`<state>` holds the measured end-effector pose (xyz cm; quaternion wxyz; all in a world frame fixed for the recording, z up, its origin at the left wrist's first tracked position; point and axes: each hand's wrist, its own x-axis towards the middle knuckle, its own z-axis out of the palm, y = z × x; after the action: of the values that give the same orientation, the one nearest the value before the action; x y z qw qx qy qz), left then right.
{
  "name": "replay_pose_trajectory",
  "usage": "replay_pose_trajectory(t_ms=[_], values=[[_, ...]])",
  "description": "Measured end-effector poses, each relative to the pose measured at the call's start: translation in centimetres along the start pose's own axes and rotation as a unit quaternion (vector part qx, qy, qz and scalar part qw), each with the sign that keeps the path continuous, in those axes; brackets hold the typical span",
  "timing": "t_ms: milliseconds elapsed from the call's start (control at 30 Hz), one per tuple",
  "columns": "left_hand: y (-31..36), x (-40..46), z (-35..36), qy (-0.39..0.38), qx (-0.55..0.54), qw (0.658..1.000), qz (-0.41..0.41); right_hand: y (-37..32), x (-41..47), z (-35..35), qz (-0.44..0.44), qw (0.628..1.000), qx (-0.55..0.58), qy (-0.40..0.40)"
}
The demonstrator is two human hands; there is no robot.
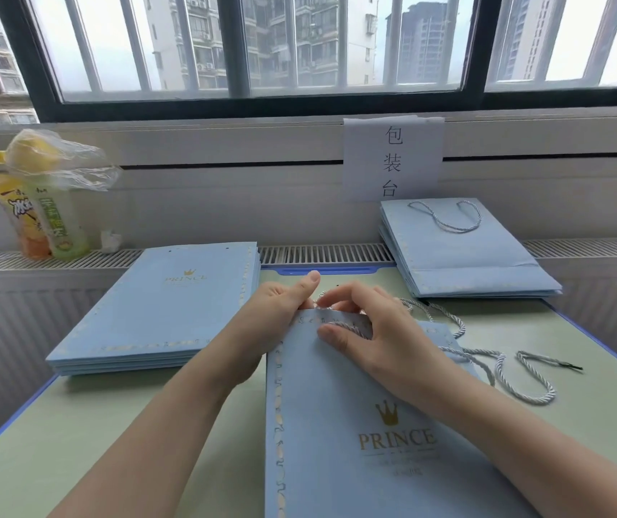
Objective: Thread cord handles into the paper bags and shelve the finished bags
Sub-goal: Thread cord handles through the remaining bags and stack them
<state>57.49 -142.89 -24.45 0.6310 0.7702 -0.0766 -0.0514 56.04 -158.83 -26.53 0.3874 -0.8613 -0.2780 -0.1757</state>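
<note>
A light blue paper bag [337, 424] with a gold crown and "PRINCE" print lies flat in front of me. My left hand [281, 308] grips its top left edge, thumb up. My right hand [367, 330] pinches a grey twisted cord [348, 327] at the bag's top edge, near a hole. More grey cord [516, 372] trails loose over the table to the right, ending in a black tip. A stack of bags without handles [157, 312] lies at the left. A stack of bags with a cord handle on top [464, 252] lies at the back right.
The work sits on a pale green table [75, 424] with a blue rim. Behind it runs a radiator ledge [322, 254] under a window. Two drink bottles and a plastic bag [41, 203] stand at the back left. A paper sign [393, 158] hangs on the wall.
</note>
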Motion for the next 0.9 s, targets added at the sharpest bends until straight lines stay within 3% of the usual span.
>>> replay_pose_trajectory(t_ms=[267,467,700,900], values=[[-0.6,0.1,-0.2,-0.071,-0.028,0.997,0.007,0.6,0.1,-0.3,-0.003,0.999,0.001,-0.036],[-1.1,0.5,0.2,-0.057,-0.018,0.998,0.013,0.9,0.0,-0.2,-0.02,0.998,-0.054,-0.029],[-2.1,0.9,0.5,0.009,0.038,0.998,0.048,0.8,-0.1,-0.1,-0.038,0.995,-0.096,-0.014],[-2.3,1.7,-0.1,0.152,0.189,0.964,0.111,1.1,0.0,-0.6,-0.045,0.982,-0.179,-0.044]])
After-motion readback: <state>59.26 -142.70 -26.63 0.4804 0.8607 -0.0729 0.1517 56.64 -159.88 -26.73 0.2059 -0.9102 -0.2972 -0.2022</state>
